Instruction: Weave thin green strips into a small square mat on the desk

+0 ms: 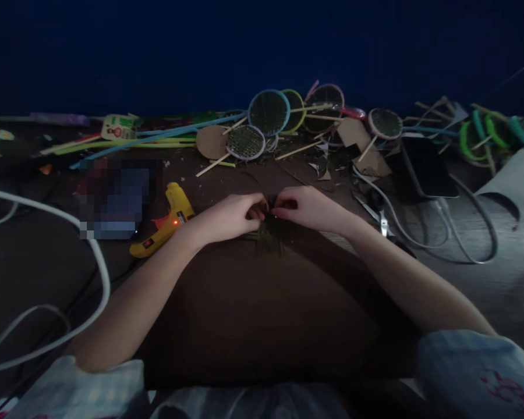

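Note:
My left hand (244, 212) and my right hand (299, 206) come together over the middle of the dark table, fingertips nearly touching. Both have their fingers pinched around a small bunch of thin green strands (268, 235), which looks like grass or leaf strips and hangs down below the fingertips. What exactly lies between the fingers is too dark to make out. Just left of my left wrist lies a yellow glue gun (157, 238) with an orange trigger and a lit red light. A pair of scissors (382, 218) lies beyond my right forearm, partly covered by it.
Along the back lie several round, stick-handled mesh fans, among them a blue-rimmed one (268, 112), with cardboard pieces (209, 142) and scraps. A phone (428, 169) with white cables (484, 259) is at right. A thick white cable (105, 273) loops at left beside a pixelated screen (122, 198).

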The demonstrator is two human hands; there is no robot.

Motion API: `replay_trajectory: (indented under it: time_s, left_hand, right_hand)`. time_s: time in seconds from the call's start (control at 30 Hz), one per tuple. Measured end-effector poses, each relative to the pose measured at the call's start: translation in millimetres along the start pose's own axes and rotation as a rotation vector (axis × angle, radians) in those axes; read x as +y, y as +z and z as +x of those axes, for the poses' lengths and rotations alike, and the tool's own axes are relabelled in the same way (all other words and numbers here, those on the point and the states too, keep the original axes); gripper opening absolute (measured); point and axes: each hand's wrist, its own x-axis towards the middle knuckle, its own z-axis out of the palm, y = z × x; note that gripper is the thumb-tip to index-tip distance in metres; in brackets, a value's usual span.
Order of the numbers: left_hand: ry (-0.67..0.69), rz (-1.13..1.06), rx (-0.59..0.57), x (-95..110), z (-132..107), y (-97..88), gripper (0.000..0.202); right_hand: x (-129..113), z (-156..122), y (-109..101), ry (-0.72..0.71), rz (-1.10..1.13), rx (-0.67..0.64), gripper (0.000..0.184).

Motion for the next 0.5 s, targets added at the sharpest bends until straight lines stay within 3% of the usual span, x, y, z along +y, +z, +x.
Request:
replay_trajectory:
  time_s: [0.27,0.5]
  left_hand:
    - [-0.024,0.001,0.051,2.6,-0.6,1.5,0.015]
    - [-0.031,0.099,0.164,4.9,2.6,10.8,0.010]
  right_hand:
    - [-4.6,2.1,7.9,0.086,-0.107,-0.030,0.020]
    - [-6.8,2.9,6.7,0.131,-0.122,-0.047,0.018]
